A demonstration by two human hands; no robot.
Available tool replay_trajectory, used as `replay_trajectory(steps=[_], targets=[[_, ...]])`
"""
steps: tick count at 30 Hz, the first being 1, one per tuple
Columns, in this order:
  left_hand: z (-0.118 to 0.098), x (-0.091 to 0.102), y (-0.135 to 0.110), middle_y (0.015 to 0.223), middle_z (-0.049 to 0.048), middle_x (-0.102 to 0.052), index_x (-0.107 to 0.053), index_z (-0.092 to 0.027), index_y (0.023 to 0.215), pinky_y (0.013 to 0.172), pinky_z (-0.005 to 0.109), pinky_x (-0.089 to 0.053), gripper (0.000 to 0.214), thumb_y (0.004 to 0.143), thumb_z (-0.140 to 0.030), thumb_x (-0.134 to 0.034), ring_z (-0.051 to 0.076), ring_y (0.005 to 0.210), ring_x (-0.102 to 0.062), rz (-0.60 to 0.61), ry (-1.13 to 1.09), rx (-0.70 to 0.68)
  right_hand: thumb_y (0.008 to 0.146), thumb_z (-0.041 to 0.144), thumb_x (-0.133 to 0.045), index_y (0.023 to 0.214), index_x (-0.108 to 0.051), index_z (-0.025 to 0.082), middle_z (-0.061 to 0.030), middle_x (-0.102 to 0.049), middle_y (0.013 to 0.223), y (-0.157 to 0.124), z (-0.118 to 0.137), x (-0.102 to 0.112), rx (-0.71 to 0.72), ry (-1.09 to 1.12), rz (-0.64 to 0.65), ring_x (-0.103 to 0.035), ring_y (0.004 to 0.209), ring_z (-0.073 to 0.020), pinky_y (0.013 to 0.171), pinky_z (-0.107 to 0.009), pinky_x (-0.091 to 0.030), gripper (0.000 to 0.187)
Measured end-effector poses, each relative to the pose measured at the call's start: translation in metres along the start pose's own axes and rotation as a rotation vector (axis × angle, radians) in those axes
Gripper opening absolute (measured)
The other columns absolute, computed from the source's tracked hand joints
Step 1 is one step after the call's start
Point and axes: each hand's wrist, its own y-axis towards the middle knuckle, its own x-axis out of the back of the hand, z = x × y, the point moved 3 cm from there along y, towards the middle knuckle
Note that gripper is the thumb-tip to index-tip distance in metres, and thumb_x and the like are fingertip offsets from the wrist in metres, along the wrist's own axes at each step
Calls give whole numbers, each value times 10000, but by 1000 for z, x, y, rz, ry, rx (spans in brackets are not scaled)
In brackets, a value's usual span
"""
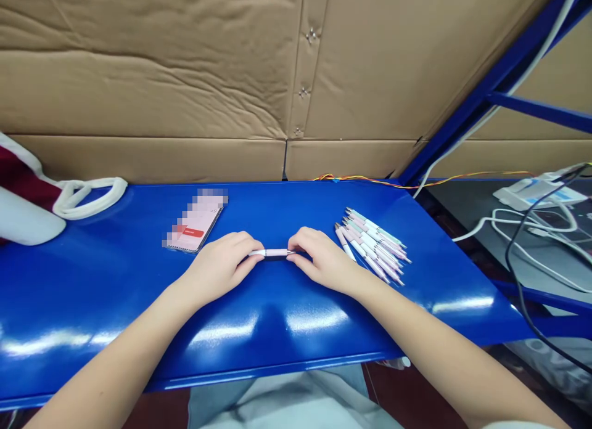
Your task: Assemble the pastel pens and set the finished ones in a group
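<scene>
A white and pale pink pen (276,253) lies level between my two hands, just above or on the blue tabletop; I cannot tell which. My left hand (226,262) pinches its left end between thumb and fingers. At the other end, my right hand (319,256) grips the silvery tip the same way. Right of my right hand rests a loose pile of several similar pens (377,244), white with pink and pale green parts. The fingertips hide both ends of the held pen.
On the blue table (259,207), a phone (197,222) lies left of centre. A white strap (111,195) and a pale rounded object (28,213) occupy the far left. Cardboard (185,77) walls the back. A blue frame post (481,96) and white cables (531,225) stand at the right.
</scene>
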Motion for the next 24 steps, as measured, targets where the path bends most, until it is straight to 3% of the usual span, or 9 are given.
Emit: replay_trajectory(steps=[10,16,20,24], targets=[[-3,0,1,943,32,-634,-613,-206,972,767,297,-447,256,956,-322,-385,170,852,-571,-7,1,5,959,263,-413,924,-601,170,-52,-616,855,0,-2,-6,10,-84,55,-508,817,-175,748,-307,-331,213],[-6,-3,2,920,41,-637,-613,-196,954,754,306,-454,256,953,-307,-383,176,828,-576,-22,77,-11,947,244,-436,902,-615,172,-47,-627,836,1,-2,-6,-3,-67,80,-513,798,-171,742,-311,-330,198],[-6,0,1,941,39,-639,-613,-216,1039,724,284,-462,279,941,-374,-404,169,824,-586,11,20,-10,908,254,-476,832,-614,179,-36,-623,821,2,-6,7,-81,171,-12,-540,794,-163,755,-303,-379,174],[-8,2,-2,954,36,-658,-588,-229,1162,761,284,-476,380,888,-473,-490,176,859,-610,87,-67,-22,852,349,-493,768,-573,188,-9,-608,746,-1,-29,31,-358,603,-278,-565,723,-149,680,-268,-431,199]])
